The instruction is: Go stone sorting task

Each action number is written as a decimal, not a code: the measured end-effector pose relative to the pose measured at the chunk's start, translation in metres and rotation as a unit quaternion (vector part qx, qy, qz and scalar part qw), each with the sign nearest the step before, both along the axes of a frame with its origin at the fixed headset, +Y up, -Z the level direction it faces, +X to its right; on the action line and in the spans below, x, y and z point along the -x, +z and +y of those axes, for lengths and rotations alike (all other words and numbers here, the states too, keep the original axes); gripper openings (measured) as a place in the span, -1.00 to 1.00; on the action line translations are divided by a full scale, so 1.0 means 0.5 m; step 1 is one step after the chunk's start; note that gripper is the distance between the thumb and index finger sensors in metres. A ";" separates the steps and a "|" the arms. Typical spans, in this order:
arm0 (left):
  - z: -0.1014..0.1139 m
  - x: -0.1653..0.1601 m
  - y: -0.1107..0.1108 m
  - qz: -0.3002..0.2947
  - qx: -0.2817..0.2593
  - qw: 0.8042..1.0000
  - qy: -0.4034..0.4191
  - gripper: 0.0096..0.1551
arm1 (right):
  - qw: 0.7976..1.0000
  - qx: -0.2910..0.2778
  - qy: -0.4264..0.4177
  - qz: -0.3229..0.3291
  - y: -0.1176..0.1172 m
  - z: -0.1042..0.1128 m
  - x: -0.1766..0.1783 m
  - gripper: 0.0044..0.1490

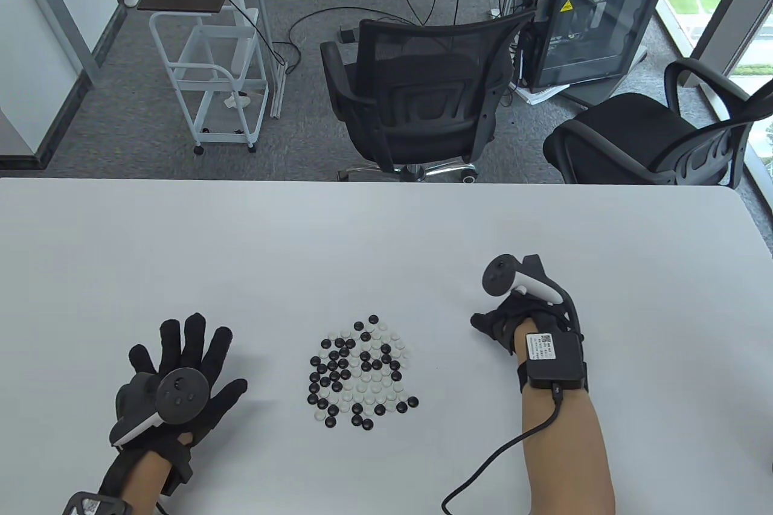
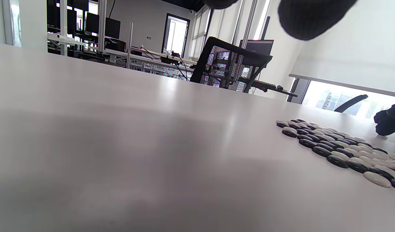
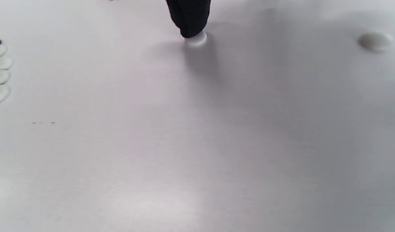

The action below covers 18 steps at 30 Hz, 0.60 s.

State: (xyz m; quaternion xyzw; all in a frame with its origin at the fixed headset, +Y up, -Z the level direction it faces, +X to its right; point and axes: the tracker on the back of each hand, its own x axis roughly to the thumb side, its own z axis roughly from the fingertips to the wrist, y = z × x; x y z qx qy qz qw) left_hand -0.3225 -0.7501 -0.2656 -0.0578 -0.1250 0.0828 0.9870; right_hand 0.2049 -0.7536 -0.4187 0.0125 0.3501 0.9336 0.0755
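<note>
The mixed pile of black and white Go stones (image 1: 360,371) is lying on the white table (image 1: 386,237), between the 2 gloved hands. The left hand (image 1: 181,376) is resting flat on the table to the left of the pile, its fingers spread wide and holding nothing. The right hand (image 1: 513,322) is sitting to the right of the pile, fingers bent down toward the surface. In the right wrist view, 1 gloved fingertip (image 3: 191,19) is pressing on a single white stone (image 3: 196,39) that is lying apart from the pile. A 2nd white stone (image 3: 374,41) is lying alone farther to that view's right. Whether other fingers are pinching the pressed stone cannot be told.
</note>
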 end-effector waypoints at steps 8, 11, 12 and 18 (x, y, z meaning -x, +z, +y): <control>-0.003 -0.005 -0.002 -0.002 0.004 1.000 -0.007 0.02 | 0.998 0.002 0.034 -0.056 0.029 0.001 -0.103 -0.16; -0.003 -0.006 -0.002 -0.002 0.005 1.000 -0.009 0.01 | 0.997 -0.009 0.043 -0.067 0.034 -0.001 -0.118 -0.15; -0.003 -0.007 -0.002 -0.002 0.006 1.000 -0.010 0.02 | 0.996 -0.014 0.049 -0.070 0.035 -0.002 -0.124 -0.15; -0.005 -0.010 -0.003 -0.003 0.009 1.000 -0.013 0.02 | 0.994 -0.027 0.061 -0.090 0.037 -0.009 -0.143 -0.12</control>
